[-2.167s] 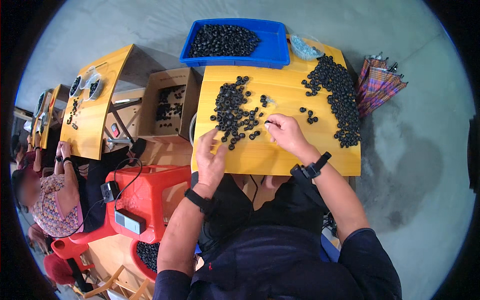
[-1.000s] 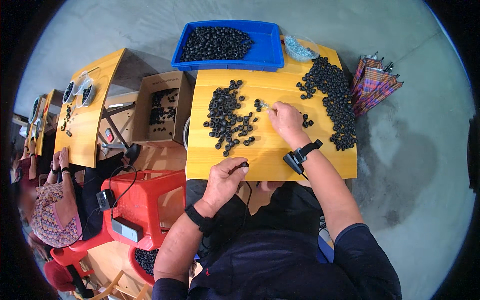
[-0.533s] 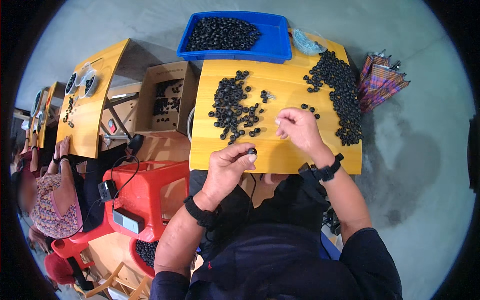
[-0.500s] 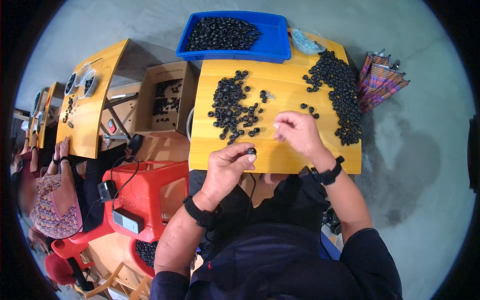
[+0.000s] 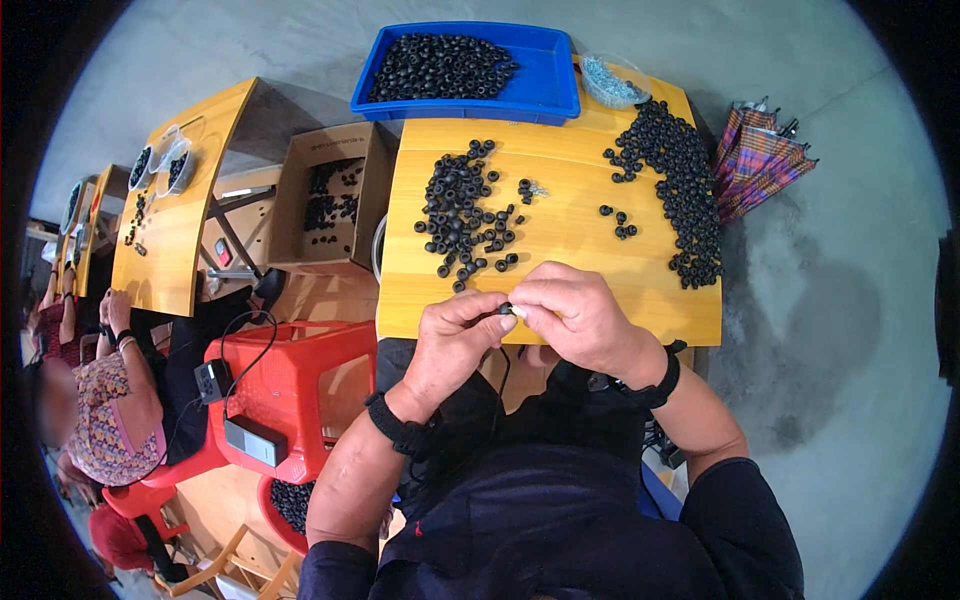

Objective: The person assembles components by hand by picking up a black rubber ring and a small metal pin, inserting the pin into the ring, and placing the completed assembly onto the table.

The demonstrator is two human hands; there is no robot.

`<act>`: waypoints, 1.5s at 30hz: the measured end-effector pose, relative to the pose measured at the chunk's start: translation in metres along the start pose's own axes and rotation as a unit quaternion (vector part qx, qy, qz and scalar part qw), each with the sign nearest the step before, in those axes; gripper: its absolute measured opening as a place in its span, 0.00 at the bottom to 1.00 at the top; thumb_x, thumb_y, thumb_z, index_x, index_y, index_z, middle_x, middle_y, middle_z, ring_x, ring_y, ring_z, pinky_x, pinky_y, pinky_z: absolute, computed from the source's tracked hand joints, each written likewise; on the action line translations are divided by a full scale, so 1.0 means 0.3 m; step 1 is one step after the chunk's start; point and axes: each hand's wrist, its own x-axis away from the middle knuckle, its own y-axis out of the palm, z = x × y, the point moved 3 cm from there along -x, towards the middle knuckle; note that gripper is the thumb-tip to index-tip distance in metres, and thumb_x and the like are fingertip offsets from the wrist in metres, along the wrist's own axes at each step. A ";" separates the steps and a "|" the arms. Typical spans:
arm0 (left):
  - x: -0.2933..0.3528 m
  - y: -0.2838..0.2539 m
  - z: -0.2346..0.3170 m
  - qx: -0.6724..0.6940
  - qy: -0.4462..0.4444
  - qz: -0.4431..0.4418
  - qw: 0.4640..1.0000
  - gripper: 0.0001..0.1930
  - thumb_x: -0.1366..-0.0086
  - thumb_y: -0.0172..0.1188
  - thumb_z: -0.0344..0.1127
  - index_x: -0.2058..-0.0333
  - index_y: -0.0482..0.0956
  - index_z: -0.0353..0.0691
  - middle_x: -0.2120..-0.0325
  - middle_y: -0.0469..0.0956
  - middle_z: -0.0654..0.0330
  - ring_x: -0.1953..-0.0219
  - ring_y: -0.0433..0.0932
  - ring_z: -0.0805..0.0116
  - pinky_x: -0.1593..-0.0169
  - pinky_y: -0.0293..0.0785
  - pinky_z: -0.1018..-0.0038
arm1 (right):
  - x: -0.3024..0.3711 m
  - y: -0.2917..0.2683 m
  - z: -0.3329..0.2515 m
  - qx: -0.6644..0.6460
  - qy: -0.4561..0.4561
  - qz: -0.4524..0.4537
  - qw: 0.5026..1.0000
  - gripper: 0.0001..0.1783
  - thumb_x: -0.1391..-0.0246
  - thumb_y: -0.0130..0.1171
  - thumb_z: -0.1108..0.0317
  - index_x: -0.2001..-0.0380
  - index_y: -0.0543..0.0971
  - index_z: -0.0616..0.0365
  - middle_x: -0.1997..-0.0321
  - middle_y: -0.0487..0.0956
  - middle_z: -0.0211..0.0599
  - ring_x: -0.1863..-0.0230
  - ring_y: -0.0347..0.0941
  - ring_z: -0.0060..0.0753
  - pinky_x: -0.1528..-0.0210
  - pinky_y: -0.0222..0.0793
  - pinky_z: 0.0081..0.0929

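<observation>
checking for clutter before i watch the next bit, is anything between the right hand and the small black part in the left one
Nothing visible is: the right hand reaches right up to the small black part pinched in the left hand. The loose black pile lies farther up the table.

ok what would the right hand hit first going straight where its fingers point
Probably the small black piece pinched by the left hand; the right hand looks almost touching it, though depth is unclear.

Worktables point(image 5: 570, 160) and a tray point(image 5: 546, 80) of black parts point(image 5: 440, 70) suggest a workshop
</observation>
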 end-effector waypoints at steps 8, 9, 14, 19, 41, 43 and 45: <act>0.008 0.016 -0.007 0.074 -0.106 -0.017 0.991 0.10 0.38 0.58 0.25 0.58 0.79 0.31 0.69 0.79 0.64 0.72 0.74 0.81 0.68 0.74 0.84 | 0.035 0.019 -0.025 0.043 -0.011 0.008 0.999 0.09 0.52 0.56 0.80 0.65 0.78 0.63 0.71 0.75 0.43 0.70 0.74 0.44 0.70 0.71 0.32; 0.007 0.019 -0.008 0.090 -0.115 -0.019 0.989 0.10 0.38 0.58 0.24 0.57 0.79 0.31 0.70 0.79 0.64 0.73 0.74 0.81 0.68 0.74 0.84 | 0.044 0.021 -0.022 0.036 0.001 0.007 0.999 0.09 0.52 0.57 0.79 0.65 0.78 0.62 0.71 0.76 0.43 0.71 0.74 0.44 0.69 0.71 0.32; 0.012 0.018 -0.028 0.132 -0.101 -0.026 0.986 0.10 0.38 0.57 0.24 0.58 0.78 0.32 0.71 0.79 0.62 0.74 0.76 0.78 0.68 0.75 0.81 | 0.041 0.008 0.010 -0.008 -0.034 0.029 0.999 0.10 0.51 0.55 0.81 0.63 0.78 0.66 0.71 0.76 0.43 0.73 0.75 0.38 0.73 0.70 0.27; 0.011 0.017 -0.011 0.123 -0.079 -0.021 0.989 0.09 0.38 0.57 0.24 0.58 0.78 0.33 0.72 0.79 0.60 0.75 0.77 0.75 0.68 0.77 0.78 | -0.066 -0.030 0.325 0.118 0.063 0.083 0.988 0.11 0.50 0.55 0.74 0.62 0.78 0.62 0.70 0.76 0.49 0.68 0.75 0.49 0.65 0.71 0.36; -0.014 -0.009 0.015 0.068 -0.056 0.019 0.996 0.11 0.37 0.55 0.24 0.55 0.77 0.32 0.68 0.80 0.56 0.70 0.78 0.72 0.61 0.76 0.77 | -0.048 -0.021 0.317 -0.459 0.322 0.074 0.825 0.06 0.41 0.53 0.71 0.62 0.74 0.60 0.69 0.76 0.33 0.71 0.76 0.24 0.74 0.74 0.22; -0.023 0.001 0.024 0.067 -0.054 0.020 0.996 0.11 0.37 0.56 0.24 0.55 0.77 0.32 0.68 0.80 0.56 0.70 0.78 0.73 0.60 0.75 0.77 | -0.033 -0.014 0.296 -0.517 0.281 0.058 0.806 0.06 0.41 0.53 0.72 0.61 0.75 0.60 0.67 0.77 0.34 0.70 0.77 0.27 0.71 0.76 0.25; -0.037 0.010 0.030 0.061 -0.045 0.022 0.997 0.11 0.37 0.56 0.24 0.55 0.77 0.32 0.69 0.80 0.57 0.70 0.78 0.73 0.61 0.75 0.77 | -0.017 -0.014 0.274 -0.532 0.285 0.065 0.795 0.07 0.41 0.53 0.72 0.59 0.75 0.61 0.66 0.77 0.35 0.69 0.77 0.27 0.70 0.76 0.25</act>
